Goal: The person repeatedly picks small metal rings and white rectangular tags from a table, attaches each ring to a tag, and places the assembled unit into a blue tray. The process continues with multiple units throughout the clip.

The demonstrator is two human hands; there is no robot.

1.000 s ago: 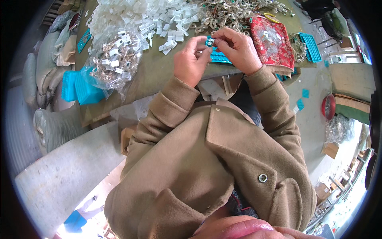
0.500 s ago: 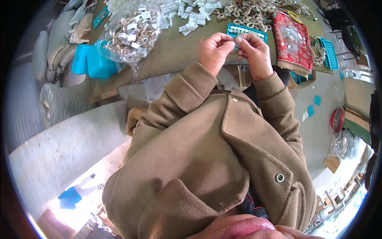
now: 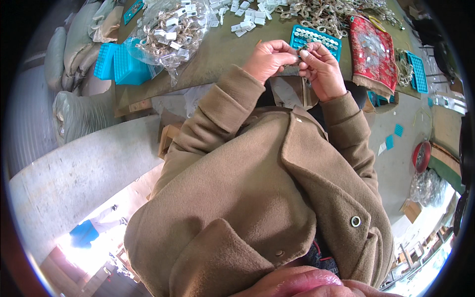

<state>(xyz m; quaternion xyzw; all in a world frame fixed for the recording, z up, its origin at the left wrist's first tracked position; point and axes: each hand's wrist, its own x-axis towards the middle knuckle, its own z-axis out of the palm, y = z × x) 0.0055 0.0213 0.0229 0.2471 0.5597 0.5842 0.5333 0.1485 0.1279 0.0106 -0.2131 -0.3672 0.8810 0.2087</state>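
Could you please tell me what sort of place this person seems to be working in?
Probably a small workshop for assembling or sorting small parts. The worktable holds a clear bag of small pieces, heaps of loose white parts and a blue compartment tray near both hands, with stuffed sacks beside it.

We see a matt olive table top [image 3: 222, 49], a moulded turquoise plastic tray [image 3: 316, 38], a clear glossy plastic bag [image 3: 170, 34] of pale metal-look parts, red patterned cloth [image 3: 372, 54], and a matt woollen tan coat [image 3: 257, 188] with a shiny metal snap [image 3: 355, 221].
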